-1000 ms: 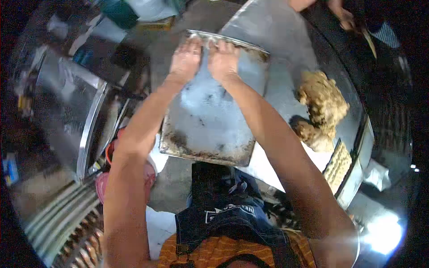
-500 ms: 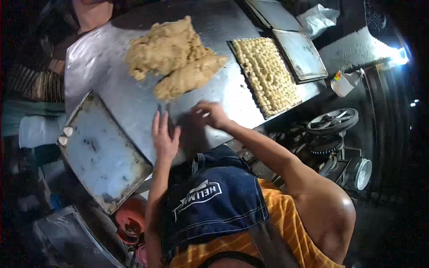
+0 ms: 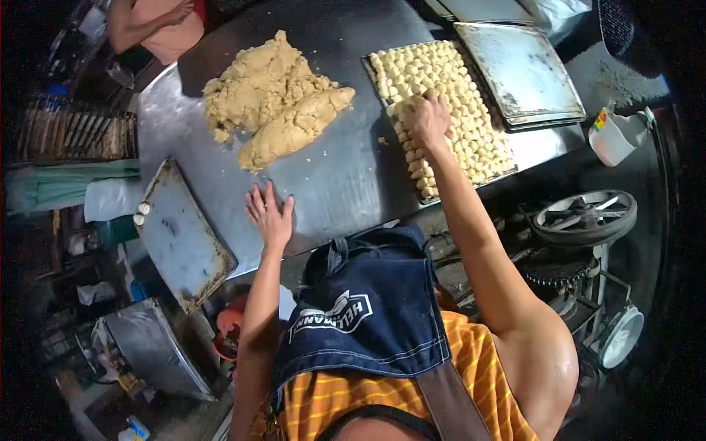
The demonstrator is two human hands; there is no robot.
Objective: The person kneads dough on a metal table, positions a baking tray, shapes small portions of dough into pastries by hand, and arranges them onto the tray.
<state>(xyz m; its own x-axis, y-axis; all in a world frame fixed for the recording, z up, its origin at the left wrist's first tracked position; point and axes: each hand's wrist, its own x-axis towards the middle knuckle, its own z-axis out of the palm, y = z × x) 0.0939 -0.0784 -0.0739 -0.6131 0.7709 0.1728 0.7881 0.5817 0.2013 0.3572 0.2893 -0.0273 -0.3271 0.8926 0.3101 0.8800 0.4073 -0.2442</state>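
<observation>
With right hand (image 3: 429, 119) palm down and fingers partly curled, touches the dough pieces (image 3: 468, 128) packed across the filled tray (image 3: 513, 172) on the right of the metal table (image 3: 353, 192); whether gripping one or only touching, cannot tell. Rests left hand (image 3: 271, 222) open on the near side, fingers spread, grasping nothing. Faces a rough dough mound (image 3: 257, 82), left of centre and farther off, with a thick dough log (image 3: 298, 130) against its near right side. Has a worn baking tray (image 3: 182, 239) at near left, two small pale pieces (image 3: 141, 214) at its edge, and stacked trays (image 3: 523, 70) just right of the filled tray. Wears a dark denim apron (image 3: 360, 316). Shares the far left with another person (image 3: 173, 37).
</observation>
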